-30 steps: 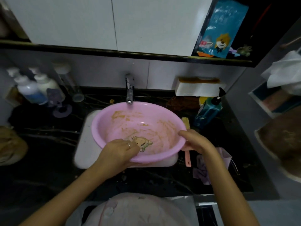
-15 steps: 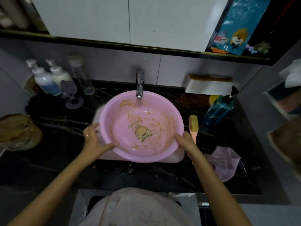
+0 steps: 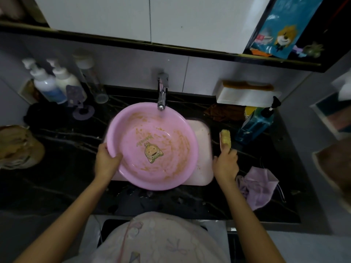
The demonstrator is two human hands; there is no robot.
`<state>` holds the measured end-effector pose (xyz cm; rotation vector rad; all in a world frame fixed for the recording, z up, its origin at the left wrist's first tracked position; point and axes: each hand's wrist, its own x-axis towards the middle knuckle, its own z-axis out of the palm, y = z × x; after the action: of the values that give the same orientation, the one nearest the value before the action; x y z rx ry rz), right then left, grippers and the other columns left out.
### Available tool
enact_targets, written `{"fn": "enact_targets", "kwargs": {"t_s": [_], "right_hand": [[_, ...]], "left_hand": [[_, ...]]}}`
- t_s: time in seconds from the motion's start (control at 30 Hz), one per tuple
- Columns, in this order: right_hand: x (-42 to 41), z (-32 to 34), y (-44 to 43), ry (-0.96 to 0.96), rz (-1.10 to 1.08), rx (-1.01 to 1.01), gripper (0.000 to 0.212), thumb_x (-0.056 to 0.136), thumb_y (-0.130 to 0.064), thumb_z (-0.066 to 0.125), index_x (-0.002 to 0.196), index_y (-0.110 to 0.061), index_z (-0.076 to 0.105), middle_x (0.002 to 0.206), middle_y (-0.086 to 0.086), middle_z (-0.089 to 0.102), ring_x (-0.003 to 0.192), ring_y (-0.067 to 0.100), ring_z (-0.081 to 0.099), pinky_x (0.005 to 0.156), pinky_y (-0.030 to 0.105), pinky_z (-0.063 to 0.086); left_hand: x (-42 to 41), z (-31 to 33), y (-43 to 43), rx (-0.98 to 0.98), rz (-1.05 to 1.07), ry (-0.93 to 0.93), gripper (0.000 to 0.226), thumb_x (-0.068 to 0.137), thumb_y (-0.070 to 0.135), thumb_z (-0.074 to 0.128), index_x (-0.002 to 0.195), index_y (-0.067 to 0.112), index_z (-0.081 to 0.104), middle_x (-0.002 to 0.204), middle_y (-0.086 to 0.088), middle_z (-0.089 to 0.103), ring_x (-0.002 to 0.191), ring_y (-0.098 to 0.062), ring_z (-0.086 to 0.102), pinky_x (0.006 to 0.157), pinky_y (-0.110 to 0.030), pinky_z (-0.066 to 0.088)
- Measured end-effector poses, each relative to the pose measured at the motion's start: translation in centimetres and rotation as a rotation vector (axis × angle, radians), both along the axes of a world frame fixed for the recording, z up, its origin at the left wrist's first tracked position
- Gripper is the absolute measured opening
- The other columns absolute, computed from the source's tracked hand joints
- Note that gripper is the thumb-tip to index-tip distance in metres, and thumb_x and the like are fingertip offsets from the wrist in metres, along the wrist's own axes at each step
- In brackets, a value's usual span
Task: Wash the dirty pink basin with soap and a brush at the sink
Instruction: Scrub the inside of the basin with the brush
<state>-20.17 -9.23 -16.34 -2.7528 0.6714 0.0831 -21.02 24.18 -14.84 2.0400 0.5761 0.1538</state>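
While my left hand [image 3: 106, 161] grips the basin [image 3: 152, 145] by its near-left rim, thumb inside, the basin sits over the sink [image 3: 201, 149] with its far edge under the tap [image 3: 162, 92]. Brown streaks smear it around a cartoon print. My right hand [image 3: 226, 164] is curled round the handle of the brush [image 3: 225, 138], just right of the sink, bristle head pointing away. Beyond it stands a blue pump bottle [image 3: 255, 124]; a lilac cloth [image 3: 260, 186] lies by my right wrist.
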Motion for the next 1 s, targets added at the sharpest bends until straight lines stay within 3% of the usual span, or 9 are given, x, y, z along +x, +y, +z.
{"fn": "enact_targets", "kwargs": {"t_s": [0.1, 0.27, 0.4, 0.47, 0.53, 0.63, 0.8, 0.9, 1.0], "right_hand": [[0.2, -0.6, -1.9, 0.098, -0.074, -0.011, 0.062, 0.091, -0.024, 0.058, 0.139, -0.005, 0.025, 0.13, 0.021, 0.042, 0.113, 0.035, 0.048, 0.082, 0.042, 0.046], [1.4, -0.6, -2.4, 0.057, -0.068, 0.128, 0.041, 0.091, -0.01, 0.05, 0.127, 0.0, 0.033, 0.116, 0.023, 0.056, 0.098, 0.035, 0.058, 0.072, 0.037, 0.045], [0.8, 1.0, -1.5, -0.024, -0.022, 0.522, 0.047, 0.093, -0.009, 0.048, 0.136, -0.005, 0.03, 0.109, 0.013, 0.057, 0.082, 0.025, 0.058, 0.063, 0.035, 0.048], [0.3, 2.0, -0.9, -0.005, 0.025, 0.769, 0.052, 0.091, -0.008, 0.052, 0.138, -0.013, 0.03, 0.115, 0.009, 0.053, 0.085, 0.024, 0.063, 0.056, 0.029, 0.055], [0.3, 2.1, 0.1, 0.089, 0.149, 0.821, 0.052, 0.091, -0.004, 0.052, 0.136, -0.019, 0.032, 0.118, 0.007, 0.051, 0.091, 0.026, 0.062, 0.048, 0.021, 0.051], [1.0, 1.6, 2.1, 0.198, 0.36, 0.646, 0.044, 0.094, -0.009, 0.047, 0.133, -0.024, 0.038, 0.116, 0.005, 0.054, 0.089, 0.022, 0.061, 0.059, 0.023, 0.044], [3.3, 0.8, 4.3, 0.329, 0.669, -0.037, 0.044, 0.1, -0.034, 0.03, 0.144, -0.034, 0.03, 0.12, 0.011, 0.053, 0.098, 0.03, 0.059, 0.073, 0.034, 0.05], [4.2, 0.4, 5.5, 0.38, 0.746, -0.207, 0.04, 0.101, -0.031, 0.029, 0.14, -0.025, 0.037, 0.117, 0.012, 0.055, 0.096, 0.028, 0.06, 0.077, 0.038, 0.054], [3.9, 0.2, 5.9, 0.489, 0.74, -0.209, 0.037, 0.1, -0.023, 0.034, 0.136, -0.019, 0.042, 0.117, 0.009, 0.058, 0.1, 0.025, 0.059, 0.081, 0.035, 0.052]], "left_hand": [[-0.1, 0.5, -0.7, 0.036, 0.01, -0.022, 0.046, 0.076, 0.002, 0.063, 0.118, -0.004, 0.044, 0.102, -0.015, 0.052, 0.087, -0.025, 0.049, 0.072, -0.034, 0.039], [-0.4, 0.9, -1.2, 0.032, 0.001, -0.023, 0.045, 0.077, -0.004, 0.062, 0.118, -0.005, 0.044, 0.109, -0.023, 0.055, 0.091, -0.029, 0.053, 0.074, -0.035, 0.042], [-0.1, 1.2, -1.4, 0.002, 0.02, -0.009, 0.042, 0.078, -0.004, 0.061, 0.117, -0.005, 0.044, 0.111, -0.024, 0.054, 0.094, -0.032, 0.053, 0.076, -0.033, 0.04], [0.1, 1.4, -1.8, -0.029, 0.047, 0.003, 0.043, 0.08, -0.006, 0.058, 0.119, -0.006, 0.04, 0.114, -0.024, 0.052, 0.101, -0.032, 0.053, 0.078, -0.032, 0.038], [0.2, 1.7, -2.3, -0.033, 0.064, 0.025, 0.043, 0.082, -0.006, 0.054, 0.122, -0.005, 0.037, 0.11, -0.017, 0.049, 0.096, -0.024, 0.049, 0.077, -0.028, 0.036], [0.3, 2.1, -3.0, -0.027, 0.088, 0.0, 0.042, 0.082, -0.006, 0.053, 0.121, -0.003, 0.038, 0.103, -0.008, 0.045, 0.092, -0.019, 0.047, 0.075, -0.027, 0.037], [0.5, 1.9, -3.2, -0.034, 0.144, -0.047, 0.037, 0.078, -0.007, 0.052, 0.113, -0.001, 0.043, 0.097, -0.007, 0.05, 0.086, -0.02, 0.051, 0.072, -0.028, 0.041], [0.5, 1.5, -3.0, -0.051, 0.195, -0.051, 0.035, 0.075, -0.008, 0.05, 0.11, -0.001, 0.046, 0.093, -0.005, 0.051, 0.082, -0.019, 0.051, 0.071, -0.03, 0.046], [0.3, 1.2, -3.1, -0.086, 0.24, -0.106, 0.032, 0.072, -0.007, 0.05, 0.102, 0.002, 0.05, 0.088, -0.005, 0.053, 0.077, -0.02, 0.052, 0.069, -0.031, 0.049]]}}
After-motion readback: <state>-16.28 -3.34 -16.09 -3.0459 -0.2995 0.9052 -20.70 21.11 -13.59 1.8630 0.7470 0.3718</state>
